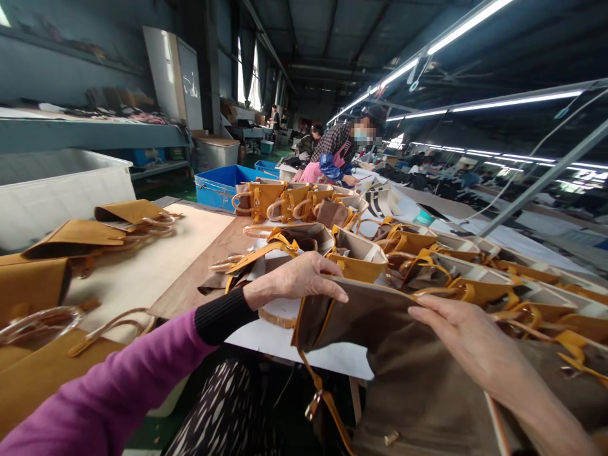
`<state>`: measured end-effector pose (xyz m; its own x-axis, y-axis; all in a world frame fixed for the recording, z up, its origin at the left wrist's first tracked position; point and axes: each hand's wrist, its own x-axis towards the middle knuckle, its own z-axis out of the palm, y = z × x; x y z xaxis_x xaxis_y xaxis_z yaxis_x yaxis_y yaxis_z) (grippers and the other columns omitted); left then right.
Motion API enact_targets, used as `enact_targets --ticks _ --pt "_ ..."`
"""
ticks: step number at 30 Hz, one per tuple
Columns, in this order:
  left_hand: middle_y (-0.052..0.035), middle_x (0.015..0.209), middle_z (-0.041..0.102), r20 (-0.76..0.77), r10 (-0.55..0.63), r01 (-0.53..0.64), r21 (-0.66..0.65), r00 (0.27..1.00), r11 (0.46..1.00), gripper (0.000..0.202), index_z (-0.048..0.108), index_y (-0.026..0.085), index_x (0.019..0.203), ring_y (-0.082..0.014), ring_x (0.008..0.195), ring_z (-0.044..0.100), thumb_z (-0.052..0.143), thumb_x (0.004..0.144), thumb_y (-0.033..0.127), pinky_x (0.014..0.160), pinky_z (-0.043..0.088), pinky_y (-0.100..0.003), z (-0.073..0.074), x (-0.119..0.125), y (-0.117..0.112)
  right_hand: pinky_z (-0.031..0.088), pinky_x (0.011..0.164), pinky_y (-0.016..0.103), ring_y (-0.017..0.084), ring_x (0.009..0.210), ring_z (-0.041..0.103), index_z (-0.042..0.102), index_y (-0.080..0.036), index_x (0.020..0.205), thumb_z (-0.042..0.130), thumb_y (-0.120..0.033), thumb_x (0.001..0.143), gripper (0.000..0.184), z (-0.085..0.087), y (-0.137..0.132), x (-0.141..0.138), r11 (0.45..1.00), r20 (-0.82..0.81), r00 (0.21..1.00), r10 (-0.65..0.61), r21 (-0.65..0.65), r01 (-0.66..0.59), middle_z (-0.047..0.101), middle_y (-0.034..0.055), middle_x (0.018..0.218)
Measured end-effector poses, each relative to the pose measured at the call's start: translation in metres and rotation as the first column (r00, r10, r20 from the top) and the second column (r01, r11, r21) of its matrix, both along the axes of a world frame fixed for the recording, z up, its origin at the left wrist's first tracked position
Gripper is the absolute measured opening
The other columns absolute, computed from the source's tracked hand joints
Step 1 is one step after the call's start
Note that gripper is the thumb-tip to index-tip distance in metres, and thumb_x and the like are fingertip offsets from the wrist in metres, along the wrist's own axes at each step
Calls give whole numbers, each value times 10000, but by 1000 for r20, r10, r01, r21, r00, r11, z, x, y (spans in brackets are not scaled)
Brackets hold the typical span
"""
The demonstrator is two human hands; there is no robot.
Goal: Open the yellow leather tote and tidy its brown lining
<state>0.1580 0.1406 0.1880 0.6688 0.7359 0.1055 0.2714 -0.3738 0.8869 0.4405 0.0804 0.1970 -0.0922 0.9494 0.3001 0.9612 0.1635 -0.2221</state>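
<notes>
- Head view: brown bag (418, 373) is right in front of the person, top rim over the desk (190, 275), body hanging past the near edge.
- Left hand (308, 277): grip clamped on the bag's rim near its left corner.
- Right hand (456, 326): grip pinched on the same rim, further right; two-point hold probably keeps the edge stretched and the loose body steady.
- Bag look: dull brown, soft, creased; tan edging, pale trim at right; tan strap (335, 418) dangles with a metal clasp (312, 405); small metal stud (392, 437) low down.
- Rowed bags (358, 267) stand close together, mouths up, likely to save space.
- Flatter bags (78, 239) lie at left, probably kept apart as a separate batch.
</notes>
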Motion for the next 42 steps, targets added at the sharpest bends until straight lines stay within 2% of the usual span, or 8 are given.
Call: enact_targets --ticks 5,8,15,22,26,32,36,42 --pt "35 610 511 15 78 -75 -144 997 987 273 668 125 757 -94 588 429 666 678 385 540 306 -212 -54 2 26 368 619 279 196 672 583 545 -242 647 398 -420 852 308 -33 14 -21 982 97 995 -18 -187 36 631 14 634" --pt "20 649 549 20 102 -98 -162 995 982 272 678 123 796 -107 626 463 637 691 371 577 329 -213 -69 -2 29 337 617 285 202 706 570 539 -245 676 372 -400 877 304 -39 16 -29 974 145 989 -17 -220 49 623 15 667" --pt "25 630 545 -120 136 -130 59 983 990 260 692 143 774 -111 619 465 577 754 375 571 320 -213 -46 6 26 327 622 271 192 729 570 571 -238 708 377 -376 886 297 -32 16 -31 965 129 991 -31 -254 64 623 17 683" --pt "-15 679 621 -352 264 -107 407 898 907 110 707 198 752 -167 699 550 605 747 241 639 365 -247 -27 41 23 338 621 270 198 742 607 641 -251 785 424 -330 889 253 -28 15 -37 969 139 990 -37 -235 69 669 22 726" --pt "-46 729 650 -347 296 -129 431 890 893 146 716 195 764 -188 732 570 577 776 236 653 383 -263 -30 64 17 310 574 279 226 762 646 672 -277 846 456 -318 887 224 -25 12 -44 964 224 971 -78 -233 131 702 44 754" --pt "-11 724 670 -268 173 -91 294 948 951 150 729 179 826 -151 696 561 621 745 245 624 388 -227 -33 81 23 292 562 286 240 756 658 677 -284 860 458 -330 898 227 -28 10 -41 972 256 965 -63 -205 118 707 51 753" --pt "-6 690 666 -276 180 -106 262 944 959 145 731 168 794 -142 664 543 620 725 229 605 381 -219 -33 86 24 299 560 278 234 759 658 673 -270 876 445 -359 907 247 -28 16 -39 970 239 970 -51 -219 105 702 57 752" --pt "-13 670 653 -249 226 -132 343 942 930 177 729 174 757 -138 635 519 576 746 262 572 348 -228 -41 88 23 356 638 258 197 834 654 675 -244 920 400 -267 907 276 -32 31 -42 969 29 993 112 -225 -103 717 50 845"
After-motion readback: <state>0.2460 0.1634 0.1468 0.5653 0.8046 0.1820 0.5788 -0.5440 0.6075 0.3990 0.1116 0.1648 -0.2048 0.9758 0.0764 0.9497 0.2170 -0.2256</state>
